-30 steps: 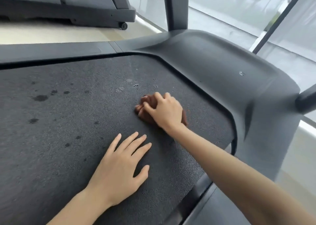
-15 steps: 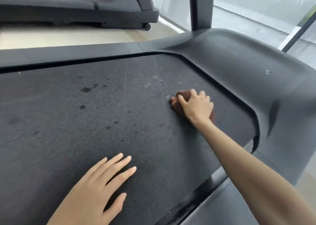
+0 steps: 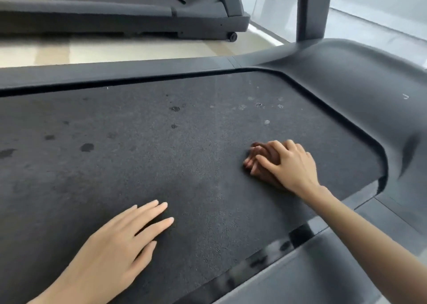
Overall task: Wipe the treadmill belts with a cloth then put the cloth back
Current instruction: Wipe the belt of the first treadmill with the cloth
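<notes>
Head view: the right hand (image 3: 292, 165) presses a bunched brown cloth (image 3: 261, 159) onto the treadmill belt (image 3: 161, 160) — fingers curled over it. The left hand (image 3: 115, 250) rests flat nearby, fingers straight — holding nothing.

Honestly, there's no text, brand or number I can read anywhere here. Closest thing is a tiny white mark (image 3: 405, 96) on the front cover (image 3: 342, 79) of the treadmill, just past the end of the belt (image 3: 184, 165). It's way too small for me to tell whether it's a letter, a symbol or just a scuff.
</notes>
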`<state>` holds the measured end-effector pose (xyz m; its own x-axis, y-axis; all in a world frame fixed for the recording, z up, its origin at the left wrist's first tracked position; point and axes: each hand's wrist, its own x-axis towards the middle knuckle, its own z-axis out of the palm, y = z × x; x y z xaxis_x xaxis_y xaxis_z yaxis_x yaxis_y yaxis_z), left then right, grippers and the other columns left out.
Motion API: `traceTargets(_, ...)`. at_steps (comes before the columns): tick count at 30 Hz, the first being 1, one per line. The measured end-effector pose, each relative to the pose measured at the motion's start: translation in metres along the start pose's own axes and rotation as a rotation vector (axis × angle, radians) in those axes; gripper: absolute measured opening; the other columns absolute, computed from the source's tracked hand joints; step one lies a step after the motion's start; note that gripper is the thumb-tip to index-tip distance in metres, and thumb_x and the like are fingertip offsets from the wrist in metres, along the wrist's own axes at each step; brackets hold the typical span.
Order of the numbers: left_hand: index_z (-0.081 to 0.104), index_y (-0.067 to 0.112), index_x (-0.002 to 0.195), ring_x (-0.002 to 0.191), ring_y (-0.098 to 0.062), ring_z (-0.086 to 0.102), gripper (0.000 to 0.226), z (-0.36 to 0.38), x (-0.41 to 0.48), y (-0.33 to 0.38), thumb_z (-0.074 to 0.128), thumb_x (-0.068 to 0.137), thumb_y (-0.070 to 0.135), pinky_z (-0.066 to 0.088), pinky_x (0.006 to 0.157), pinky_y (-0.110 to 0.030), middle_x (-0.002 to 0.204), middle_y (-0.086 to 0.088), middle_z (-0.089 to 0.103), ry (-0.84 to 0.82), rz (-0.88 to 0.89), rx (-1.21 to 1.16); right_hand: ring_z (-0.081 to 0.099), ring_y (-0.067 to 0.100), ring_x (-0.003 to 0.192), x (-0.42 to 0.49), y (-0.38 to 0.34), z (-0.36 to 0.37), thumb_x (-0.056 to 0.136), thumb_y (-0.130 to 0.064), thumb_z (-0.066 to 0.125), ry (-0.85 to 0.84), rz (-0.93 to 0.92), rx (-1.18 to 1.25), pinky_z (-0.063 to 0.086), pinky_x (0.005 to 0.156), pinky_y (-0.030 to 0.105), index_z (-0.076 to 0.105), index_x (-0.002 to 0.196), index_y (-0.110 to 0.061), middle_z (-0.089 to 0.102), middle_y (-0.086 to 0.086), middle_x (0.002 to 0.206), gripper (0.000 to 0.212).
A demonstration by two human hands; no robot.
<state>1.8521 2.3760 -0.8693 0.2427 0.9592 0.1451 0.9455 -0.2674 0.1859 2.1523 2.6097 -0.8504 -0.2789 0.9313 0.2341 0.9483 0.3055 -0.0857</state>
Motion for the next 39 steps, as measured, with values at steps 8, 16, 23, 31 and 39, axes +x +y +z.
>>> traceTargets(8, 0.057, 0.003, 0.126, 0.13, -0.023, 0.032, 0.074, -0.01, -0.049, -0.022, 0.008, 0.097, 0.051, 0.015, 0.11, -0.035, 0.136, -0.017, 0.05, 0.029, -0.449, -0.003, 0.048, 0.037, 0.109, 0.029, -0.107, 0.027, 0.087, -0.065, 0.039, 0.027, 0.164, -0.009, 0.039, 0.086, 0.045, 0.052, 0.12, -0.021, 0.053, 0.015, 0.116, 0.057)
traceTargets(16, 0.052, 0.02, 0.133, 0.134, -0.013, 0.03, 0.067, -0.016, -0.077, -0.032, 0.007, 0.096, 0.052, 0.012, 0.111, -0.034, 0.142, 0.0, 0.045, 0.026, -0.456, 0.03, 0.053, 0.027, 0.083, -0.077, -0.183, 0.008, 0.082, -0.068, 0.037, 0.02, -0.477, 0.106, 0.045, 0.071, 0.038, 0.059, 0.111, -0.031, 0.054, 0.003, 0.091, 0.052)
traceTargets(23, 0.058, 0.017, 0.127, 0.131, -0.017, 0.032, 0.069, -0.022, -0.096, -0.038, 0.007, 0.097, 0.052, 0.012, 0.111, -0.033, 0.137, -0.004, 0.05, 0.046, -0.504, -0.041, 0.051, 0.033, 0.097, -0.039, -0.104, -0.002, 0.081, -0.066, 0.046, 0.009, -0.182, -0.005, 0.045, 0.078, 0.041, 0.064, 0.108, -0.026, 0.058, 0.007, 0.095, 0.052)
traceTargets(31, 0.05, 0.017, 0.134, 0.135, -0.019, 0.034, 0.072, -0.026, -0.094, -0.035, 0.004, 0.092, 0.054, 0.029, 0.109, -0.05, 0.143, 0.0, 0.044, 0.048, -0.608, 0.017, 0.047, 0.035, 0.108, -0.001, -0.224, 0.028, 0.086, -0.062, 0.044, 0.02, -0.009, 0.024, 0.038, 0.085, 0.042, 0.054, 0.116, -0.021, 0.053, 0.013, 0.115, 0.051)
traceTargets(39, 0.046, 0.009, 0.137, 0.139, -0.025, 0.03, 0.054, -0.037, -0.115, -0.052, 0.056, 0.087, 0.028, 0.024, 0.109, -0.056, 0.147, -0.008, 0.039, 0.065, -0.901, -0.003, 0.048, 0.03, 0.091, -0.081, -0.31, 0.017, 0.084, -0.063, 0.043, 0.032, -0.506, 0.137, 0.036, 0.076, 0.039, 0.059, 0.11, -0.026, 0.053, 0.007, 0.099, 0.048)
